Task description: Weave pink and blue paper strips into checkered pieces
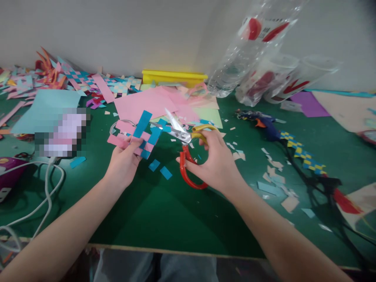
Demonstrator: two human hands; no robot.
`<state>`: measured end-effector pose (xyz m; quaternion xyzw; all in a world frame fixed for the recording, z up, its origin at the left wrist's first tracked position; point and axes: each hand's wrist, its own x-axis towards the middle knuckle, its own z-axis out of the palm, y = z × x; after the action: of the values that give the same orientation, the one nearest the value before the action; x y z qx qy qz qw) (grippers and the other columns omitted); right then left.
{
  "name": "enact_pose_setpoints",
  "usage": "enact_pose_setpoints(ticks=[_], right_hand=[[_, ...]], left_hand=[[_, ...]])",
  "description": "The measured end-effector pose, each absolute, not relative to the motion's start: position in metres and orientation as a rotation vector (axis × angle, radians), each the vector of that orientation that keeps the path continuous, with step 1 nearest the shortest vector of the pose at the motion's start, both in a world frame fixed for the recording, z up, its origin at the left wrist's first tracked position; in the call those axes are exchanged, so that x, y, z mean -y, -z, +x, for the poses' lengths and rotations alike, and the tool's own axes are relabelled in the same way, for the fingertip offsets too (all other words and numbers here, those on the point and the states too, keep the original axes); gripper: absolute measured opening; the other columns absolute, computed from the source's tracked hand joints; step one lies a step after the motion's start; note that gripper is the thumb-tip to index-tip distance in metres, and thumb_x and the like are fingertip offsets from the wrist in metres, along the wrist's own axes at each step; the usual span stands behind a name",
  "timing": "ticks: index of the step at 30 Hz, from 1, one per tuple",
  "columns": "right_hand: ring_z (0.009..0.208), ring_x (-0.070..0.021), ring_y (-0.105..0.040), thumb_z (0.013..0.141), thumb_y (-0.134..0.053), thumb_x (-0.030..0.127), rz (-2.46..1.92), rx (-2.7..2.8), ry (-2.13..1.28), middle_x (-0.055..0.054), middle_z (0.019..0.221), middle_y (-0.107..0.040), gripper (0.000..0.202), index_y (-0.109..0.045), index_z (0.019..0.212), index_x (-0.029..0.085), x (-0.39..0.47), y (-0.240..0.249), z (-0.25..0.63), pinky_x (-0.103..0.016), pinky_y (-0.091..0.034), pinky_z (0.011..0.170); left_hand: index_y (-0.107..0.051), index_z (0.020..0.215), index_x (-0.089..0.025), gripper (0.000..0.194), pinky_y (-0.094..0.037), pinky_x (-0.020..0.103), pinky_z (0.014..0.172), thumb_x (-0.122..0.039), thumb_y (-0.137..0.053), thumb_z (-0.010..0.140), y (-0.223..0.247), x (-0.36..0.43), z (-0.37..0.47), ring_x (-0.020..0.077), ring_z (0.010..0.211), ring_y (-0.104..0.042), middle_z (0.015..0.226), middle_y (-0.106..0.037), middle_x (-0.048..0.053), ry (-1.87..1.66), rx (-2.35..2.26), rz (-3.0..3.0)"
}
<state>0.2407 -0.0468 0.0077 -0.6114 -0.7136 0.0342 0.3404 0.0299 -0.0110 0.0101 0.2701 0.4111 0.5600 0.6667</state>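
Observation:
My left hand [125, 156] is closed on a small woven paper piece [147, 141] of pink and blue strips, with the thumb on top. Loose strip ends stick out from its left, upper and right sides. In my right hand [216, 160] is a pair of scissors [182, 136] with one red and one yellow handle. The fingers are at the yellow loop and the thumb at the red one. The blades are spread and point left, beside the blue strip end on the woven piece's right. Two blue paper scraps [160, 169] lie on the table below.
Pink sheets [147, 102], a yellow tray [174, 77] and a heap of paper strips [96, 84] lie along the wall. A plastic bottle [235, 62] and cups stand behind. A glue gun [268, 125] lies right, a phone [66, 131] with a white cable left.

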Motion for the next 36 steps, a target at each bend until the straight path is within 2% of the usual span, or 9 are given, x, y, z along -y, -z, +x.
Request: enact_pose_setpoints(ticks=[4,9,17,21,25,31,36], right_hand=[[0.087,-0.0261,-0.058,0.067,-0.066,0.042,-1.580,1.911,0.047,-0.009,0.092,-0.058,0.050,-0.053,0.107,0.016,0.0487,-0.0061,0.2380,-0.041,-0.051,0.071],[0.093,-0.0284,-0.061,0.067,-0.066,0.038,-1.540,1.956,0.087,-0.012,0.095,-0.064,0.045,-0.057,0.105,0.014,0.0506,-0.0055,0.2365,-0.042,-0.053,0.076],[0.093,-0.0284,-0.064,0.068,-0.066,0.038,-1.509,1.999,0.137,-0.015,0.099,-0.067,0.048,-0.059,0.107,0.010,0.0504,-0.0025,0.2382,-0.040,-0.056,0.073],[0.091,-0.0275,-0.066,0.068,-0.067,0.038,-1.477,2.001,0.204,-0.015,0.098,-0.068,0.048,-0.060,0.107,0.011,0.0509,-0.0015,0.2391,-0.037,-0.056,0.066],[0.088,-0.0267,-0.066,0.069,-0.066,0.039,-1.439,1.989,0.269,-0.014,0.096,-0.069,0.046,-0.060,0.105,0.011,0.0511,-0.0021,0.2385,-0.037,-0.056,0.065],[0.087,-0.0270,-0.067,0.070,-0.065,0.039,-1.434,1.996,0.312,-0.015,0.094,-0.069,0.045,-0.061,0.103,0.009,0.0514,-0.0020,0.2377,-0.038,-0.057,0.067],[0.085,-0.0264,-0.067,0.069,-0.065,0.041,-1.468,1.995,0.318,-0.013,0.095,-0.070,0.045,-0.061,0.104,0.014,0.0520,-0.0019,0.2381,-0.038,-0.056,0.063]], left_hand=[[-0.066,0.078,-0.016,0.010,-0.052,0.021,0.073,-0.011,-0.072,0.072,-0.0110,0.0104,0.0306,0.0091,0.078,-0.063,0.080,-0.067,-0.002,-1.288,-0.862,0.607],[-0.065,0.079,-0.016,0.011,-0.052,0.024,0.081,-0.010,-0.072,0.072,-0.0092,0.0095,0.0301,0.0099,0.083,-0.064,0.086,-0.068,-0.001,-1.327,-0.848,0.628],[-0.064,0.074,-0.016,0.011,-0.049,0.017,0.065,-0.010,-0.072,0.071,-0.0092,0.0112,0.0293,0.0064,0.068,-0.060,0.071,-0.064,-0.003,-1.304,-0.839,0.711],[-0.066,0.078,-0.016,0.012,-0.050,0.019,0.070,-0.012,-0.074,0.070,-0.0118,0.0125,0.0306,0.0084,0.075,-0.063,0.078,-0.067,-0.002,-1.267,-0.838,0.724],[-0.067,0.082,-0.017,0.014,-0.050,0.020,0.075,-0.014,-0.075,0.070,-0.0106,0.0129,0.0304,0.0099,0.081,-0.064,0.084,-0.069,-0.001,-1.256,-0.836,0.724],[-0.069,0.083,-0.019,0.012,-0.049,0.020,0.074,-0.015,-0.074,0.073,-0.0070,0.0135,0.0291,0.0085,0.078,-0.063,0.082,-0.068,-0.002,-1.225,-0.783,0.754],[-0.069,0.079,-0.018,0.009,-0.048,0.019,0.070,-0.016,-0.074,0.072,-0.0061,0.0142,0.0294,0.0081,0.075,-0.062,0.079,-0.068,-0.002,-1.215,-0.822,0.744]])
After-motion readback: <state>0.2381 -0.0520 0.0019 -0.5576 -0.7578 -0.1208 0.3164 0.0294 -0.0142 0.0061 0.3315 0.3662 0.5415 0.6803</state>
